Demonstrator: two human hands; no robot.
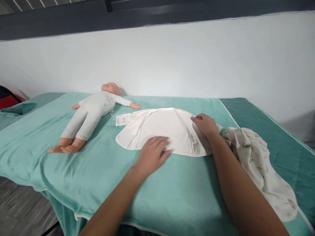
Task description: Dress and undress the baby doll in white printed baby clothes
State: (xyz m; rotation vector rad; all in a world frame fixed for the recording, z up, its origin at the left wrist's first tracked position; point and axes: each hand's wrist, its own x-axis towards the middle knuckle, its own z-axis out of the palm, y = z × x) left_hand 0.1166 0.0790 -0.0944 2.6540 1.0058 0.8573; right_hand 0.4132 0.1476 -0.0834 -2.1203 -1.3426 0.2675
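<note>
A white baby garment (159, 129) lies spread flat on a teal towel (98, 170) that covers the table. My left hand (152, 154) rests flat on the garment's near edge, fingers stretched out. My right hand (205, 124) lies on the garment's right side, fingers curled lightly on the cloth near a seam. A baby doll (91, 113) in a pale grey suit lies on its back to the left, arms out, head toward the wall.
A patterned white cloth (258, 164) is heaped at the right, beside my right forearm. A darker green towel (270, 131) covers the table's right end. A white wall (172, 59) runs behind. A red and black object (8, 98) sits at far left.
</note>
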